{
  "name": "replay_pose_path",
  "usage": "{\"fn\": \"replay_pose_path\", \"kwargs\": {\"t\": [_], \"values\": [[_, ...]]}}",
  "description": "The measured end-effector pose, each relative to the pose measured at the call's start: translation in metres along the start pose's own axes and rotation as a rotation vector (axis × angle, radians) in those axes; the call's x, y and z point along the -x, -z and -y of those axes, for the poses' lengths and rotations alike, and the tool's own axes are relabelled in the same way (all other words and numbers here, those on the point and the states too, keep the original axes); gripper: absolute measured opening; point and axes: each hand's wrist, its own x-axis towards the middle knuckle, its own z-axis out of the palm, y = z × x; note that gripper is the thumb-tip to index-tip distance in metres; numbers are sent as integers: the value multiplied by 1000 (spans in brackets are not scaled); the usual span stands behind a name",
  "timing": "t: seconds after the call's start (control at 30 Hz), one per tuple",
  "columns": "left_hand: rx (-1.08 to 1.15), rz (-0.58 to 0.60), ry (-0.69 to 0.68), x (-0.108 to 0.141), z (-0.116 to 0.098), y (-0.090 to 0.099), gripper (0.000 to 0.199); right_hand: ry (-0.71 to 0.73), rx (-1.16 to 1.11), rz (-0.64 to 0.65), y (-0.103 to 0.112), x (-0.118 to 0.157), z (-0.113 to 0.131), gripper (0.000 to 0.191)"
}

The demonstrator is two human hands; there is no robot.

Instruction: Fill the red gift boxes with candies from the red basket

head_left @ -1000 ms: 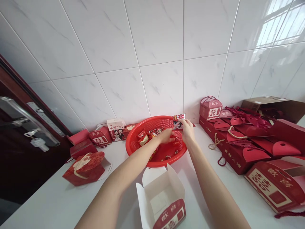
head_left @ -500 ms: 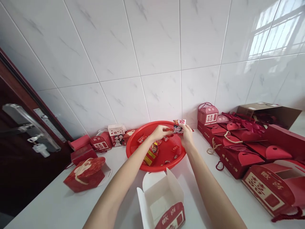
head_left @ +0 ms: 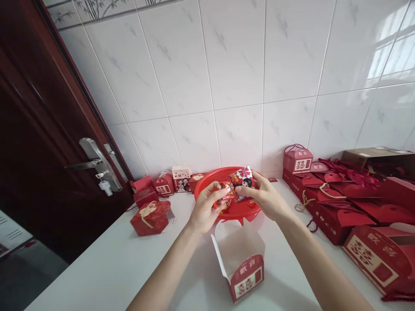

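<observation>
My left hand (head_left: 207, 205) is closed on a small red candy packet (head_left: 228, 189), pinched between thumb and fingers. Beside it, my right hand (head_left: 265, 194) grips a larger red snack packet (head_left: 244, 178) printed with a cartoon figure and a flower. Both hands are held over the near part of a red plastic basket (head_left: 207, 176); most of what lies inside is hidden behind them. Below the hands, an open red and white gift box (head_left: 248, 274) stands on the table with its flaps up.
Several closed red boxes (head_left: 333, 216) line the right side, with a brown carton (head_left: 378, 157) behind them. More small boxes (head_left: 164, 185) stand at the left by the wall, and a red box (head_left: 151, 218) with a cord lies nearer. A dark door (head_left: 48, 129) is at far left.
Both hands have come back from over the basket toward me, bringing the packets nearer the open box. My left hand now shows a small red packet. The view has turned left.
</observation>
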Motion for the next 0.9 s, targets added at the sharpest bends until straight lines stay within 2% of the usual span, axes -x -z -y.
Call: {"fn": "replay_pose_path", "kwargs": {"t": [0.07, 0.2, 0.3, 0.43, 0.63, 0.9], "values": [[-33, -23, -9, 13, -1, -3, 43, 8, 50, 31, -4, 11, 2, 36], [-52, -66, -122, 28, 0, -5, 45, 19, 23, 36, -14, 26, 6, 46], [-73, -80, -163, 32, 2, -5, 51, 48, -15, -19, -22, 32, 9, 48], [-122, -105, -159, 36, 7, -4, 44, 111, 29, -106, -29, 34, 11, 44], [-215, -22, -114, 41, 5, -3, 34, 191, 171, -181, -27, 37, 13, 34], [-323, 0, -120, 41, -2, -1, 30, 204, 260, -113, -17, 40, 19, 37]]}}
